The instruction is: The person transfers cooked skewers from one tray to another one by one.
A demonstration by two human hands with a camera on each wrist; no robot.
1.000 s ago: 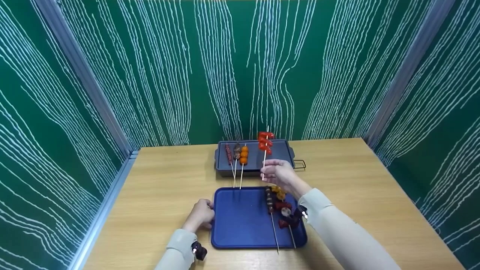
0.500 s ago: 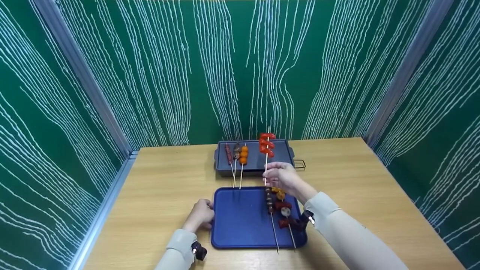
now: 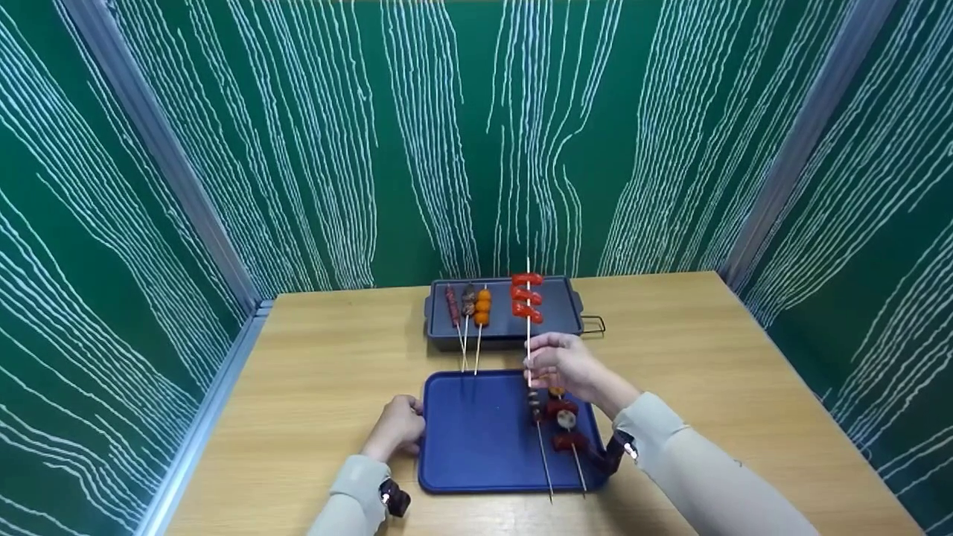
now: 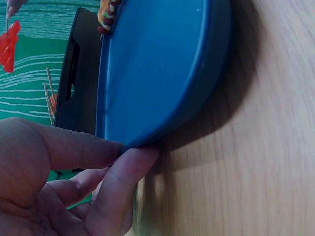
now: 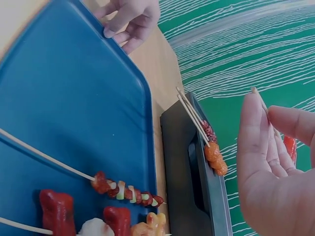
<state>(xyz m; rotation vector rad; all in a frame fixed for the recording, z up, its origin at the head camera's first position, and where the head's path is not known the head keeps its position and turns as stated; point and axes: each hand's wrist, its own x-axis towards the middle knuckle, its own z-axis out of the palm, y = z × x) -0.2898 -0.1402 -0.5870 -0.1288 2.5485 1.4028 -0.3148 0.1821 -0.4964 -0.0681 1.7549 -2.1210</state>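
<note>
Right hand (image 3: 573, 368) is clamped on a red skewer (image 3: 526, 295), right of centre in the head view; its pieces are mostly hidden in the right wrist view, partly cut off at the left wrist view's edge. At lower centre, a blue tray (image 3: 476, 447) is pinched by the left hand (image 3: 400, 423).

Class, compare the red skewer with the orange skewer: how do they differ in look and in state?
The red skewer carries glossy, elongated pieces, while the orange skewer carries rounded balls.
The red skewer is held up by the right hand; the orange skewer lies on the dark pan.
The red skewer's pieces are spaced apart, whereas the orange skewer's balls sit close together.
Both have a thin, pale stick.
</note>
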